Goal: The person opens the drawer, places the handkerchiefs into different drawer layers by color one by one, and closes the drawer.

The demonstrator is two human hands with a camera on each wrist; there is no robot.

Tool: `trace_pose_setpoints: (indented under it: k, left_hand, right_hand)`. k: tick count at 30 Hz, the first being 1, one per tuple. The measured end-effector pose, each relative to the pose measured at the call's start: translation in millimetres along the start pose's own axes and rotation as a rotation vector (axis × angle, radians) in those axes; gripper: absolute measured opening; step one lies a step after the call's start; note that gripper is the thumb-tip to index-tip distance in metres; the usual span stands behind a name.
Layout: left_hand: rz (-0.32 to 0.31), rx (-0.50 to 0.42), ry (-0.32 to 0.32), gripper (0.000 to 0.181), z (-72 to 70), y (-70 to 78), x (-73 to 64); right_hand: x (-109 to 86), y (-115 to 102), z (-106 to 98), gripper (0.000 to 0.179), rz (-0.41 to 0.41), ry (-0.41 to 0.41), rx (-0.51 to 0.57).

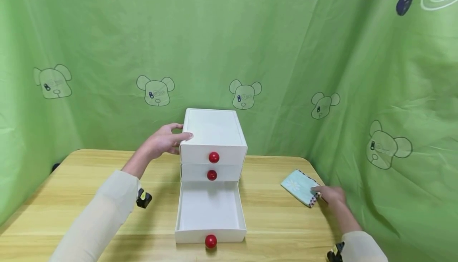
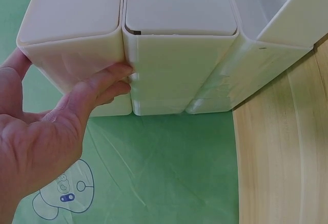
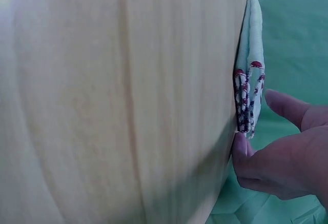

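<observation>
A white drawer unit [image 1: 214, 129] with red round knobs stands on the table, its lowest drawer [image 1: 209, 206] pulled out and bare inside. My left hand [image 1: 166, 139] rests against the unit's upper left side, thumb over the top edge. In the left wrist view that hand's fingers [image 2: 110, 83] lie extended along the side wall. To the right, a folded light blue towel [image 1: 298, 186] with a white flower and patterned border lies flat. My right hand [image 1: 330, 195] reaches its near edge. In the right wrist view its thumb [image 3: 287, 106] stands slightly off the towel, fingertips beside the border.
The wooden table [image 1: 275, 222] has rounded back corners. A green curtain [image 1: 286, 55] with bear drawings hangs behind it and along the right side. The open drawer juts toward the table's front. The two upper drawers are closed.
</observation>
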State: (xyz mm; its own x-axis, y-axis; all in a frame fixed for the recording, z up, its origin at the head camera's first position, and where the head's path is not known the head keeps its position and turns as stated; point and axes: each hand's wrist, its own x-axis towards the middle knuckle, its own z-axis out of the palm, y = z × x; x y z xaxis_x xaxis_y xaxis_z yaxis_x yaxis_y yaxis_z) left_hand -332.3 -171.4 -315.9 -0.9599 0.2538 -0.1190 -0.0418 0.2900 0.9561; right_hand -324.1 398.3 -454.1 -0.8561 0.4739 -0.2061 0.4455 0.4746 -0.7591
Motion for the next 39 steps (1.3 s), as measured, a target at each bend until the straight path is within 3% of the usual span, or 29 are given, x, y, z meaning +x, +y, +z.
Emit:
trace_pose_setpoints:
  k: [10,39]
  left_hand:
    - [0.003,0.008,0.007,0.092,0.2,0.2,-0.1]
    - [-0.002,-0.028,0.005,0.09,0.5,-1.2,1.7]
  right_hand:
    - [-0.7,4.6,5.1,0.089,-0.069,-0.045,-0.038]
    - [-3.7,10.0,7.6,0.072,-0.098,0.017,-0.096]
